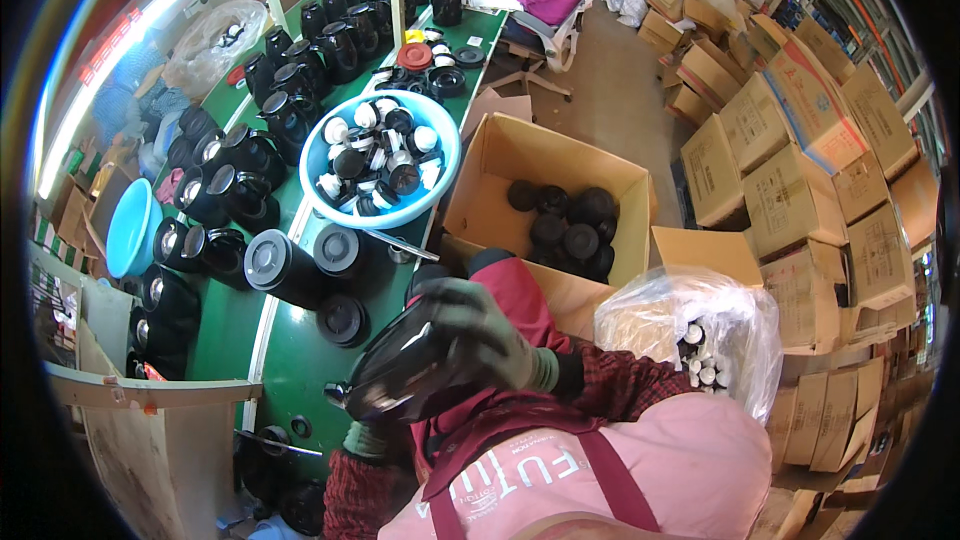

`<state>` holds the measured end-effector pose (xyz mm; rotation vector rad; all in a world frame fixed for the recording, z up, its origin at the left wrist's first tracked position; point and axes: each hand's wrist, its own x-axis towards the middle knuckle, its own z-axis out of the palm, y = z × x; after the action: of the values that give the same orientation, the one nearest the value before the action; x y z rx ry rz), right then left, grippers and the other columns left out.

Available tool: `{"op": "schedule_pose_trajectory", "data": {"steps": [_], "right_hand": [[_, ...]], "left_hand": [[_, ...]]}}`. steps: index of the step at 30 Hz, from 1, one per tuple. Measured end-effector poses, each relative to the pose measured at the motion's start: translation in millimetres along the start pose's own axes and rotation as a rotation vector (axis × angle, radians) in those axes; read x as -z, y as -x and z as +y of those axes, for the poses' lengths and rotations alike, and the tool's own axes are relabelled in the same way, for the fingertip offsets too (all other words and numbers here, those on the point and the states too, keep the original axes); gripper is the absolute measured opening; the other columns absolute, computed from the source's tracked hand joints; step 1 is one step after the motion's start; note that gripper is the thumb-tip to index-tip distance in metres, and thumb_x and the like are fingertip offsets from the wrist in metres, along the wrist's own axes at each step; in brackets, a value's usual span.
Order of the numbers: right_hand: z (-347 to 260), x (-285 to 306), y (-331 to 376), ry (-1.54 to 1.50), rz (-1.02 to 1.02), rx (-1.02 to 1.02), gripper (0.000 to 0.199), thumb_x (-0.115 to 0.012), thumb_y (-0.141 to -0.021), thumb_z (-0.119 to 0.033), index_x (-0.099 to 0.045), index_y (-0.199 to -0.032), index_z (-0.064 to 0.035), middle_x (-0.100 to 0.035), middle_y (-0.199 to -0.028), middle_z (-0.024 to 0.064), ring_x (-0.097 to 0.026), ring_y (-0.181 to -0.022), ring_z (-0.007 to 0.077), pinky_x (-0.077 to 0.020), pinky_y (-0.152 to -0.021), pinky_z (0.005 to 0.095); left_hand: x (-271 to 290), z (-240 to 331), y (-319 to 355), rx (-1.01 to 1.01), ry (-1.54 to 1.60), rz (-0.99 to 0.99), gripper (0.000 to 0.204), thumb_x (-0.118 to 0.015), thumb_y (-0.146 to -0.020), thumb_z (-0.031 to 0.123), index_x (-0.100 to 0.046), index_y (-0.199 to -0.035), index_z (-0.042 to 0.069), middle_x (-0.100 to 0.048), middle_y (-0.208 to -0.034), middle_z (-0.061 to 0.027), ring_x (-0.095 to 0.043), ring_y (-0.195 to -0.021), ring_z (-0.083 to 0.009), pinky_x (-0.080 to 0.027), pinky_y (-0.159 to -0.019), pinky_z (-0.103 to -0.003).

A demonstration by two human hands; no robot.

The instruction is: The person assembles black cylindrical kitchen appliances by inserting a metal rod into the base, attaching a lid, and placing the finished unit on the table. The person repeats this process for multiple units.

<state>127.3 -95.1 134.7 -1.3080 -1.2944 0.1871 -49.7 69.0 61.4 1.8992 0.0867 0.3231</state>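
Glossy black vessel point(405, 365) at the right long edge of the green bench point(300, 370). The vessel lies tilted between your hands, in front of your maroon apron point(625, 480); whether it also touches the bench cannot be told. Your gloved right hand point(475, 325) is laid over its upper side, fingers bent toward it, but blur hides whether they are clamped. Your gloved left hand point(368, 442) is below, its fingers concealed by the vessel, so their state cannot be told.

Chief hazard: smooth glove on smooth wall. Should the lower support loosen, the vessel could slide off toward your lap. Its bright tip point(338, 395) points over the bench and might chip or scratch if swung against the surface. Two ribbed lids, upper point(337, 248) and lower point(342, 322), sit close to the same edge, where a wide sweep could strike them. The metal rod point(402, 244) beside the blue basin point(395, 218) reaches that edge; a knock there could tip it toward the open carton point(560, 155).
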Motion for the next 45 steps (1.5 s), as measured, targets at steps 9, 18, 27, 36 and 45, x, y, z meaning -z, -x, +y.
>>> {"op": "schedule_pose_trajectory", "data": {"steps": [9,18,27,36,45], "right_hand": [[45.5,15.6,11.8,-0.682,0.121,-0.526,0.044,-0.046,-0.109,-0.027,-0.053,-0.143,-0.0004,-0.052,-0.145,0.0115,-0.048,-0.135,0.0213,-0.0368,-0.114,0.0355],[44.8,17.6,10.5,-0.337,0.053,-0.362,0.056,-0.048,-0.11,-0.03,-0.034,-0.158,-0.0035,-0.041,-0.154,0.0094,-0.035,-0.145,0.0226,-0.025,-0.12,0.0366],[26.3,10.5,16.0,-0.638,0.182,-0.516,0.051,-0.048,-0.108,-0.032,-0.047,-0.148,-0.0007,-0.051,-0.148,0.011,-0.045,-0.14,0.0221,-0.0305,-0.118,0.0344],[75.3,15.6,47.6,-0.628,0.139,-0.609,0.042,-0.04,-0.11,-0.014,-0.047,-0.149,-0.0045,-0.055,-0.144,0.0079,-0.052,-0.134,0.0176,-0.0388,-0.116,0.0338],[76.3,22.6,84.4,-0.931,0.304,-0.704,0.042,-0.04,-0.111,-0.022,-0.05,-0.147,-0.004,-0.057,-0.144,0.0116,-0.053,-0.134,0.0232,-0.0387,-0.117,0.0372]], "left_hand": [[33.5,-57.4,15.2,0.179,0.35,0.158,0.048,-0.065,-0.099,0.028,-0.062,-0.135,-0.003,-0.069,-0.127,-0.0138,-0.069,-0.112,-0.0272,-0.055,-0.098,-0.039],[35.9,-218.6,108.3,0.059,-0.355,0.167,0.05,-0.071,-0.09,0.035,-0.06,-0.127,0.004,-0.068,-0.123,-0.0178,-0.067,-0.106,-0.0269,-0.055,-0.095,-0.048],[32.0,-114.4,81.6,0.229,0.275,0.254,0.057,-0.068,-0.094,0.033,-0.057,-0.137,-0.003,-0.067,-0.126,-0.0169,-0.068,-0.109,-0.0269,-0.056,-0.093,-0.04],[40.8,-1.9,-2.1,0.277,0.193,0.234,0.047,-0.077,-0.086,0.017,-0.066,-0.124,-0.008,-0.075,-0.109,-0.0133,-0.069,-0.101,-0.0164,-0.054,-0.09,-0.032],[27.4,28.3,-28.9,0.201,0.1,0.149,0.04,-0.067,-0.086,0.006,-0.067,-0.125,-0.005,-0.075,-0.112,-0.0159,-0.069,-0.104,-0.0182,-0.053,-0.094,-0.033]]}}
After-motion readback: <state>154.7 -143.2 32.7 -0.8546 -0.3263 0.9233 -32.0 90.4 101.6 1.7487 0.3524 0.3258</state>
